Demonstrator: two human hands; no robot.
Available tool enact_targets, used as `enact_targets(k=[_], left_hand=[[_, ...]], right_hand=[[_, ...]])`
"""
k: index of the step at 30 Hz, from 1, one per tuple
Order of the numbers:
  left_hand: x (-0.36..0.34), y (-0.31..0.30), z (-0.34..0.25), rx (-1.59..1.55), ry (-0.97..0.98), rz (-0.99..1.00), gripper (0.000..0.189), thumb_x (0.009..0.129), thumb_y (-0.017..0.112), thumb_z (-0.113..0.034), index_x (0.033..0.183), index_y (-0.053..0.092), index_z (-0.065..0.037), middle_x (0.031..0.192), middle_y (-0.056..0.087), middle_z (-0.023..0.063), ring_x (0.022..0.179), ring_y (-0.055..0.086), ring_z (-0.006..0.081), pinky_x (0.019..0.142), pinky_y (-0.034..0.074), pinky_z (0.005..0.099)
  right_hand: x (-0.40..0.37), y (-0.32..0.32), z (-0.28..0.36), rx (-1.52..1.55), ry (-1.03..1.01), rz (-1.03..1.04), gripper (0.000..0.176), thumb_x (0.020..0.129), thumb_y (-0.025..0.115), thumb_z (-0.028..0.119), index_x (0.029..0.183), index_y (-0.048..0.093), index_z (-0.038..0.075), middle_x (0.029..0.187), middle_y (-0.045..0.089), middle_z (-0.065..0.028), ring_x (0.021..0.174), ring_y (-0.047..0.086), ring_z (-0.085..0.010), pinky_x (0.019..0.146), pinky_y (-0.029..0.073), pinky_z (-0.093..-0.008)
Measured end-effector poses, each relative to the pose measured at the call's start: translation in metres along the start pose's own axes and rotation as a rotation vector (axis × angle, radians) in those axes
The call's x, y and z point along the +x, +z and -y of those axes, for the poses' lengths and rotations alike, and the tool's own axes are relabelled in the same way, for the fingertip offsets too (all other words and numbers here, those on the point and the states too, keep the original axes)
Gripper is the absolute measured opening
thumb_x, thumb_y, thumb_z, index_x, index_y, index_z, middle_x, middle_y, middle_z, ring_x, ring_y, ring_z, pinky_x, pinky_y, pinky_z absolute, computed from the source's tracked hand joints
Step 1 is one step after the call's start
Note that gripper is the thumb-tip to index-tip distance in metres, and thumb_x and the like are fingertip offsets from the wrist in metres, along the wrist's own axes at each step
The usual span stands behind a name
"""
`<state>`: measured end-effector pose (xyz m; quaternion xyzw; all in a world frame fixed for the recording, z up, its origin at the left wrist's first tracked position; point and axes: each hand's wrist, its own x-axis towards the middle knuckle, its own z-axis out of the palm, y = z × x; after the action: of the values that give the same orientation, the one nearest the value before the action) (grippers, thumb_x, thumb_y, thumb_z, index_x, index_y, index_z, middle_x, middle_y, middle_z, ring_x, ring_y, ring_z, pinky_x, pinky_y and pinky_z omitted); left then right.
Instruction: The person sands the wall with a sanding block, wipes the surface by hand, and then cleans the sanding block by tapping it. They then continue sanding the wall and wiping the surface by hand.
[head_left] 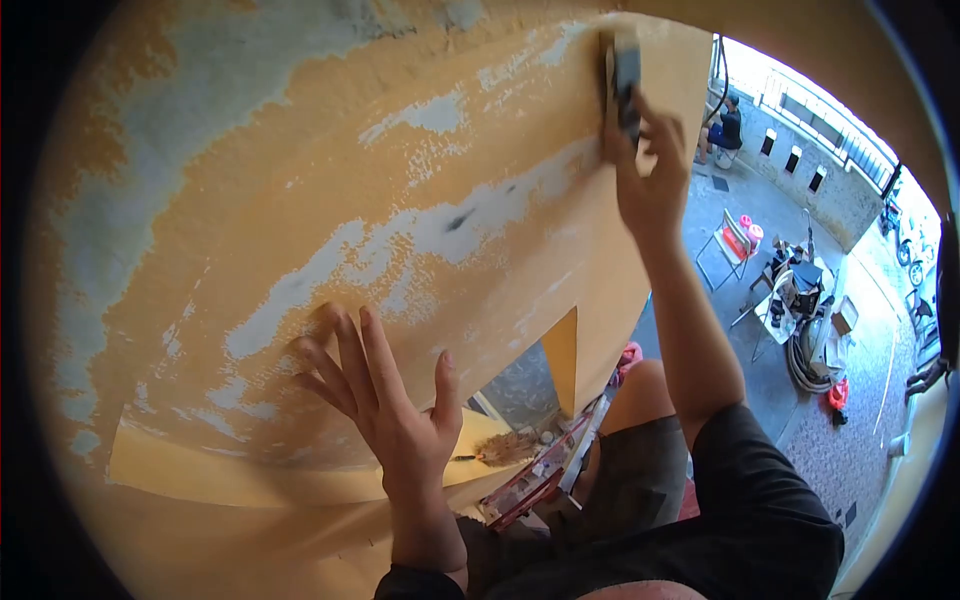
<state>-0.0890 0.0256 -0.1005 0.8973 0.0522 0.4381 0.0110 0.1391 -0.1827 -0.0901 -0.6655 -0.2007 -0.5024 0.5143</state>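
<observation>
My left hand (385, 395) rests its spread fingers against the orange wall (300, 200), at the lower end of a pale, bare patch (440, 235). Nothing is held in it. Up at the top right of that wall, my right hand (650, 165) grips a scraper-like tool (625, 80) with a dark handle. The tool's far end meets the wall and is blurred. Several pale patches with ragged, flaked edges cover the wall, and a wide grey-white one (140, 230) lies at the upper left.
Below my arms is a red-edged ladder or rack (545, 470) with a brush (505, 448). A folding chair (735, 245) and a cluttered table (795, 300) with coiled hose (805, 365) stand on the ground at right. A person (728, 125) sits by the far low wall.
</observation>
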Motion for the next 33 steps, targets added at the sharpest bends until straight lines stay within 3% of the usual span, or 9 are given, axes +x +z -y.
enact_targets(k=[6,7,11,13,18,22,25,28,33], left_hand=[[-0.002,-0.004,0.002,-0.078,-0.011,-0.004,0.075,0.092,0.062,-0.035,0.150,0.032,0.001,0.155,0.031,0.0237,0.148,0.007,0.0473,0.115,0.001,0.0638],[-0.004,-0.003,0.004,-0.076,0.004,0.001,0.075,0.092,0.062,-0.035,0.149,0.032,0.002,0.156,0.031,0.0239,0.148,0.007,0.0473,0.115,0.000,0.0637],[-0.007,-0.002,0.009,-0.006,0.038,0.035,0.074,0.092,0.062,-0.034,0.149,0.032,0.002,0.155,0.031,0.0241,0.148,0.008,0.0471,0.115,0.000,0.0636],[-0.005,-0.001,0.009,-0.025,0.031,0.016,0.074,0.092,0.062,-0.035,0.149,0.032,0.002,0.155,0.031,0.0239,0.148,0.009,0.0469,0.115,0.000,0.0637],[-0.007,-0.001,0.009,-0.036,0.021,0.002,0.073,0.093,0.060,-0.036,0.150,0.032,0.001,0.155,0.031,0.0231,0.149,0.009,0.0464,0.116,0.001,0.0635],[-0.008,0.002,0.005,-0.014,0.002,0.006,0.073,0.093,0.060,-0.036,0.150,0.032,0.000,0.155,0.032,0.0229,0.148,0.009,0.0465,0.115,0.001,0.0643],[-0.008,0.001,0.004,-0.027,-0.011,0.016,0.073,0.093,0.060,-0.037,0.149,0.033,0.000,0.155,0.032,0.0236,0.148,0.008,0.0469,0.115,0.000,0.0651],[-0.007,-0.002,0.005,-0.055,-0.004,0.014,0.072,0.093,0.060,-0.037,0.149,0.033,0.000,0.155,0.031,0.0247,0.148,0.007,0.0477,0.114,0.000,0.0658],[-0.009,0.001,0.006,0.008,0.011,0.068,0.071,0.093,0.060,-0.037,0.149,0.034,-0.001,0.155,0.030,0.0261,0.148,0.005,0.0488,0.114,-0.001,0.0662]], right_hand=[[-0.093,-0.032,-0.031,-0.112,0.195,0.133,0.044,0.087,0.067,0.005,0.130,0.059,0.004,0.101,0.061,-0.0140,0.094,0.061,-0.0252,0.085,0.049,-0.0354],[-0.119,-0.038,-0.046,0.109,0.336,0.094,0.046,0.086,0.067,0.004,0.131,0.059,0.005,0.103,0.061,-0.0121,0.094,0.061,-0.0231,0.085,0.049,-0.0355],[-0.152,-0.064,-0.055,-0.084,0.364,0.110,0.051,0.085,0.069,0.008,0.134,0.056,0.007,0.110,0.060,-0.0092,0.094,0.060,-0.0200,0.079,0.045,-0.0322],[-0.146,-0.066,-0.047,-0.091,0.423,0.119,0.051,0.085,0.069,0.009,0.135,0.056,0.008,0.111,0.061,-0.0093,0.095,0.060,-0.0203,0.080,0.045,-0.0327],[-0.097,-0.049,-0.028,-0.068,0.212,0.131,0.048,0.086,0.070,0.008,0.133,0.059,0.008,0.115,0.061,-0.0108,0.099,0.061,-0.0224,0.084,0.047,-0.0340],[-0.009,-0.010,-0.008,-0.043,-0.016,0.064,0.045,0.086,0.069,0.005,0.130,0.061,0.007,0.106,0.062,-0.0131,0.098,0.062,-0.0257,0.086,0.048,-0.0336],[0.013,0.005,0.007,-0.013,-0.035,-0.087,0.045,0.086,0.069,0.006,0.130,0.061,0.005,0.103,0.062,-0.0140,0.097,0.062,-0.0262,0.086,0.048,-0.0339],[-0.049,0.000,-0.006,-0.106,0.005,-0.010,0.044,0.086,0.069,0.004,0.129,0.061,0.002,0.102,0.061,-0.0149,0.094,0.061,-0.0259,0.086,0.048,-0.0334],[0.001,0.005,0.013,0.010,0.067,-0.047,0.044,0.086,0.068,0.003,0.129,0.061,0.002,0.105,0.062,-0.0155,0.097,0.061,-0.0269,0.089,0.048,-0.0344]])
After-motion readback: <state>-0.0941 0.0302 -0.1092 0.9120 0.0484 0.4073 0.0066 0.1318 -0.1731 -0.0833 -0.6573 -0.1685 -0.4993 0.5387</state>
